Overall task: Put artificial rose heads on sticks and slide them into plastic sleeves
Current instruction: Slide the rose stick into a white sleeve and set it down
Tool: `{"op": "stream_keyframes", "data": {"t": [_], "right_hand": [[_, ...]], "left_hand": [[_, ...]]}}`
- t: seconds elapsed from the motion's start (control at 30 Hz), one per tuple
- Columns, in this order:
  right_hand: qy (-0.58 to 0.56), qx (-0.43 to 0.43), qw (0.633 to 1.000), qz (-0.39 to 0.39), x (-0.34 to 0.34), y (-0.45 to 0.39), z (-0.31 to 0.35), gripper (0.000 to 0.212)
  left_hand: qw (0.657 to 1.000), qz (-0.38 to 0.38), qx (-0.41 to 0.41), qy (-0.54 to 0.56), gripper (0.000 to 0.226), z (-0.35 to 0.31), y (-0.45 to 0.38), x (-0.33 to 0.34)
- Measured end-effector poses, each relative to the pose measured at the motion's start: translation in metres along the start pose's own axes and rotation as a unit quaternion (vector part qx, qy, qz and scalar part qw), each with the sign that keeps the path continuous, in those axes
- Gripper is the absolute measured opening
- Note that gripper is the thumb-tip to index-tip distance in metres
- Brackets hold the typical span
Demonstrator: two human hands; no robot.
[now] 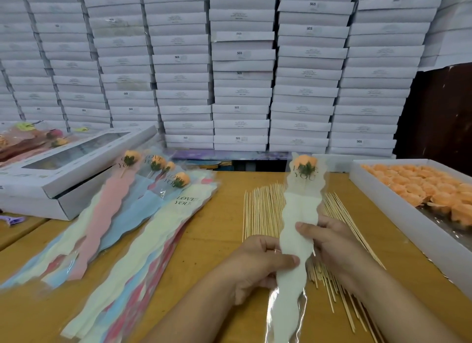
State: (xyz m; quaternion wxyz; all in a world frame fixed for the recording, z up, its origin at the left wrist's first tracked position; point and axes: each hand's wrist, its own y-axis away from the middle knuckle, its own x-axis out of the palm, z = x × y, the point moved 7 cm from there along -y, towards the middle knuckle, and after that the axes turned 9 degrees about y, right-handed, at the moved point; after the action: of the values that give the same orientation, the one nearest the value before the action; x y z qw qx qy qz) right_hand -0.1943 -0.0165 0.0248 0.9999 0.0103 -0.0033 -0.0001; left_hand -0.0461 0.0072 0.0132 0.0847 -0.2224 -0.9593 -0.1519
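Note:
A white wavy plastic sleeve [300, 215] printed "LOVE YOU" stands upright over the table, with an orange rose head [305, 161] inside its clear top. My left hand [258, 263] grips the sleeve's lower middle from the left, thumb across its front. My right hand [329, 238] holds it from the right a little higher, fingers curled round its edge. The stick inside is hidden. Loose wooden sticks [263, 209] lie on the table behind the sleeve. A white tray [398, 209] at the right holds several orange rose heads [421, 184].
Filled sleeves with roses [153, 186] and a pile of empty pastel sleeves [132, 261] lie at the left. A windowed white box [63, 164] sits at the far left. Stacked white boxes [240, 69] form a wall behind the wooden table [219, 235].

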Motion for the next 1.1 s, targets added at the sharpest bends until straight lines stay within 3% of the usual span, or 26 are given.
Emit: {"op": "stream_keyframes", "data": {"t": [0.13,0.27,0.33,0.43,0.53,0.67,0.83,0.87,0.97,1.1], "right_hand": [[-0.032,-0.014,0.998,-0.043,-0.009,0.0,0.002,0.015],[-0.052,-0.01,0.998,-0.017,-0.007,-0.002,0.003,0.027],[-0.069,-0.01,0.997,-0.017,-0.008,-0.003,0.005,0.036],[-0.091,-0.008,0.995,-0.026,-0.013,-0.006,0.005,0.031],[-0.086,-0.006,0.996,-0.021,-0.015,-0.006,0.002,0.029],[-0.071,-0.008,0.997,-0.017,-0.014,-0.004,0.002,0.029],[-0.067,-0.006,0.998,-0.019,-0.01,-0.003,0.004,0.027],[-0.066,-0.007,0.998,-0.019,-0.01,-0.003,0.004,0.027],[-0.067,-0.012,0.997,-0.022,-0.011,-0.002,0.005,0.026],[-0.066,-0.011,0.997,-0.029,-0.012,-0.002,0.006,0.024]], "left_hand": [[0.999,0.019,-0.022,-0.021,0.028,0.002,0.004,0.003],[0.999,0.0,-0.017,-0.039,0.025,-0.005,0.007,-0.001],[0.998,-0.025,-0.001,-0.059,0.025,-0.019,0.01,-0.013],[0.994,-0.077,0.042,-0.058,0.018,-0.049,0.017,-0.045],[0.978,-0.185,0.073,-0.064,0.014,-0.08,0.028,-0.095],[0.917,-0.348,0.11,-0.163,0.007,-0.113,0.049,-0.18],[0.837,-0.488,0.121,-0.217,0.006,-0.1,0.074,-0.263],[0.821,-0.505,0.097,-0.248,0.011,-0.091,0.076,-0.273],[0.746,-0.541,0.039,-0.387,0.057,-0.077,0.083,-0.288],[0.677,-0.534,0.06,-0.503,0.058,-0.079,0.08,-0.274]]}}
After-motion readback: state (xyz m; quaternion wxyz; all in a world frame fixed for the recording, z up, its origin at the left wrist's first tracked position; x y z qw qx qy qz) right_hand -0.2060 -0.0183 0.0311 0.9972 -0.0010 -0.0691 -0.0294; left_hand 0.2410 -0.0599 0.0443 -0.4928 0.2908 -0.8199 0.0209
